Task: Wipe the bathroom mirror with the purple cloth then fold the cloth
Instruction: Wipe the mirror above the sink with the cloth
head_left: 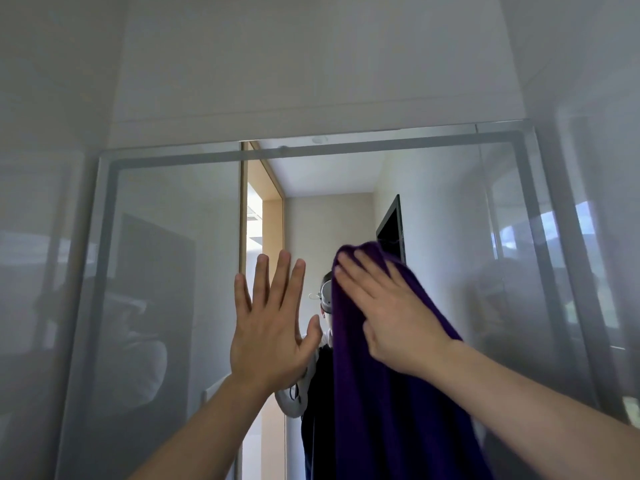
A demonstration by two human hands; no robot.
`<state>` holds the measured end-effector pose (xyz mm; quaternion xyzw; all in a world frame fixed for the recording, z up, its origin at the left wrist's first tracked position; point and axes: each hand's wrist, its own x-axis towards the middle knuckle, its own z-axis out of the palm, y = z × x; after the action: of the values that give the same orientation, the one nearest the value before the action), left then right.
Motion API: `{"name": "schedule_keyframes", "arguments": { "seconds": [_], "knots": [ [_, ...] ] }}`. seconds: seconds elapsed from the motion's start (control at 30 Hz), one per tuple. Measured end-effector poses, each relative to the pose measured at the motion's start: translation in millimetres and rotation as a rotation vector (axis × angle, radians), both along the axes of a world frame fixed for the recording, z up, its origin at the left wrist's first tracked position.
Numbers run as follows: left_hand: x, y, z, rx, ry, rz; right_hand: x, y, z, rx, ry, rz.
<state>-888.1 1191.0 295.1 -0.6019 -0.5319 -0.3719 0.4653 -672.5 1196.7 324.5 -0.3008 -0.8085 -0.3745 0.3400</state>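
The bathroom mirror (433, 237) fills the wall ahead, framed by a grey border. My right hand (388, 310) presses the purple cloth (391, 410) flat against the glass with straight fingers, near the mirror's middle. The cloth hangs down in a long fold below the hand to the bottom of the view. My left hand (273, 327) lies flat on the glass just left of the cloth, fingers spread and straight, holding nothing. The cloth hides most of the reflected person behind it.
The mirror reflects a doorway with a wooden frame (270, 188), a dark screen (391, 226) on a white wall, and a person's partly hidden reflection. Glossy grey tiled walls (41, 237) flank the mirror on both sides, with a white wall above.
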Motion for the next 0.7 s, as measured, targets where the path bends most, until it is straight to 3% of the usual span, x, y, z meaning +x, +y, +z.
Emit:
{"name": "schedule_keyframes", "arguments": {
  "seconds": [0.13,0.2,0.43,0.7],
  "knots": [
    [-1,0,1,-0.005,-0.001,-0.004,12,-6,-24,-0.017,-0.268,-0.026],
    [-1,-1,2,-0.007,0.001,0.002,26,-7,-13,-0.029,-0.308,-0.013],
    [0,0,3,-0.008,-0.013,-0.035,-4,-13,48,-0.036,-0.006,-0.075],
    [-2,0,3,-0.019,-0.002,-0.051,-37,-15,19,-0.025,-0.033,-0.084]
  ]
}}
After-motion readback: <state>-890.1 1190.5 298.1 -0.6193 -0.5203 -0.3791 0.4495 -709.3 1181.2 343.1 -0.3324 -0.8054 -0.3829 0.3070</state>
